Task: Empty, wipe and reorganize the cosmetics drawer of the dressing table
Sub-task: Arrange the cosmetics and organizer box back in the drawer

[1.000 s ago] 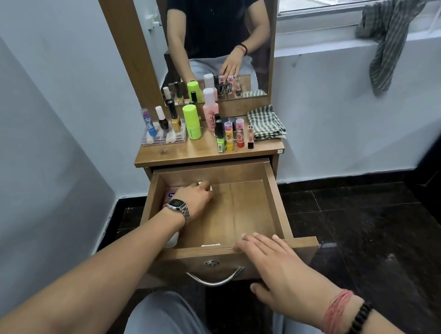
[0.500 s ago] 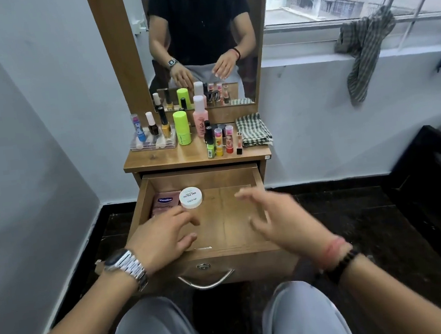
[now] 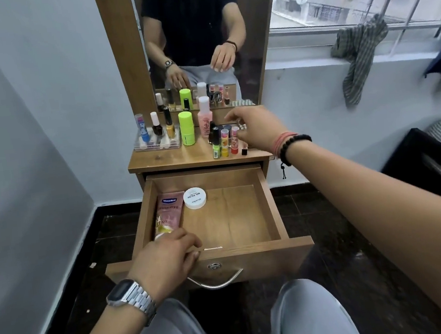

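Observation:
The wooden drawer [image 3: 271, 205] is pulled out. Inside, at its left, lie a pink Vaseline tube [image 3: 168, 216] and a white round nail-polish-remover jar [image 3: 195, 198]. My left hand [image 3: 166, 259] rests on the drawer's front rim, fingers curled over the edge near the tube's lower end. My right hand [image 3: 257, 127] is stretched over the table top, fingers apart, just right of a cluster of small lip balms and lipsticks [image 3: 225, 142]. It hides the checked cloth that lay there. A green bottle [image 3: 186, 128] and a pink bottle [image 3: 205, 116] stand behind.
A clear tray [image 3: 157, 143] with three nail-polish bottles stands at the table top's left. The mirror [image 3: 200, 41] rises behind. A striped cloth [image 3: 357, 51] hangs from the window sill at right. A dark piece of furniture [image 3: 432, 171] stands to the right. My knees are under the drawer.
My right hand rose from above the drawer to the table top beside the lip balms. My left hand drew back to the drawer's front rim. The camera tilted up slightly.

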